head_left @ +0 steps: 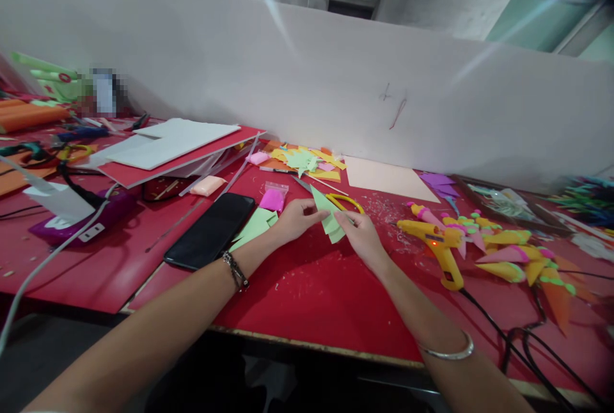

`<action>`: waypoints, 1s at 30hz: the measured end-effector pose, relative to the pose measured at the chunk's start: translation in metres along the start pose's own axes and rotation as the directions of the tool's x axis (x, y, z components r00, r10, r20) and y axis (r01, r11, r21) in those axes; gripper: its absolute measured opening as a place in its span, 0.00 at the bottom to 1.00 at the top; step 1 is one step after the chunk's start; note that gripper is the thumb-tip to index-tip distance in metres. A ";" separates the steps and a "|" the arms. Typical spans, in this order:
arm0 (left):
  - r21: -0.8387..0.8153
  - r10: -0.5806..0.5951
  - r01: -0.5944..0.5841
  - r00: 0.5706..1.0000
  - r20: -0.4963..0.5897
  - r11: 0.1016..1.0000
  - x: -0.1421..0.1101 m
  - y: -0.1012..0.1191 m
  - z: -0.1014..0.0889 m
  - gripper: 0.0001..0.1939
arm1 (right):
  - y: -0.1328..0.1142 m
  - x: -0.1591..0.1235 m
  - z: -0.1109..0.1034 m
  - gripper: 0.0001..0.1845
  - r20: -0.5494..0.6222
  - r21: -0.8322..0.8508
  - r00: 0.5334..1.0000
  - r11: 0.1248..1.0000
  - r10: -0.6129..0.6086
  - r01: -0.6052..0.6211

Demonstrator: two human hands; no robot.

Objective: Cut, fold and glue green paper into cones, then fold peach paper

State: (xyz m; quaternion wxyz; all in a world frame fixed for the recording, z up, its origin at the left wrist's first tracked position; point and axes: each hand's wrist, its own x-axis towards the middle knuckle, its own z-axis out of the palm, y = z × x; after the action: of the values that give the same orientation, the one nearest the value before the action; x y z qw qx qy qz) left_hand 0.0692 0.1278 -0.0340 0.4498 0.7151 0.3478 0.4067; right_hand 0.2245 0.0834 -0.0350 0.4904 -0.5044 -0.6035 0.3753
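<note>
A light green piece of paper [330, 215] is held between both hands above the red table. My left hand [300, 218] pinches its left side, thumb against the paper. On its lower right side, my right hand [359, 234] grips with thumb and fingers. The paper looks pointed at the top and layered or folded below. Behind the hands lie yellow-handled scissors [352, 201], partly covered. More green paper pieces [254, 226] rest left of my left hand, beside a black phone [211, 231]. A small bag of pink clay [273, 197] sits just beyond them.
A yellow glue gun [434, 243] with its light on lies at right, near several cone-shaped paper pieces [508, 256]. Paper scraps [304, 160] and a cream sheet [388, 178] lie along the white partition [307, 74]. White boards [177, 141] and a purple power strip [86, 221] are at left.
</note>
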 end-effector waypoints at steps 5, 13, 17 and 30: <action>0.014 0.064 -0.064 0.997 0.051 0.998 -0.001 0.001 0.000 0.13 | -0.003 -0.002 0.002 0.18 0.086 0.050 0.995 0.997 0.052 -0.056; 0.092 0.124 -0.132 0.989 0.085 0.987 -0.002 0.004 -0.001 0.14 | -0.002 -0.002 0.005 0.20 0.104 0.100 0.993 0.993 0.057 -0.067; 0.240 0.157 -0.162 0.987 0.041 0.957 -0.001 -0.001 -0.002 0.14 | 0.000 -0.001 0.003 0.19 0.063 0.015 0.997 0.999 0.038 -0.039; 0.200 0.151 -0.164 0.985 0.083 0.966 0.001 -0.002 -0.002 0.09 | -0.002 -0.001 0.000 0.18 -0.037 -0.106 0.998 0.993 -0.051 0.047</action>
State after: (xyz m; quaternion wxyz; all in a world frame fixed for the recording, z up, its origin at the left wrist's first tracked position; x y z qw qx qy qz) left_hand 0.0680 0.1302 -0.0349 0.3511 0.7964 0.3147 0.3787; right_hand 0.2241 0.0818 -0.0336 0.4843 -0.5218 -0.6246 0.3209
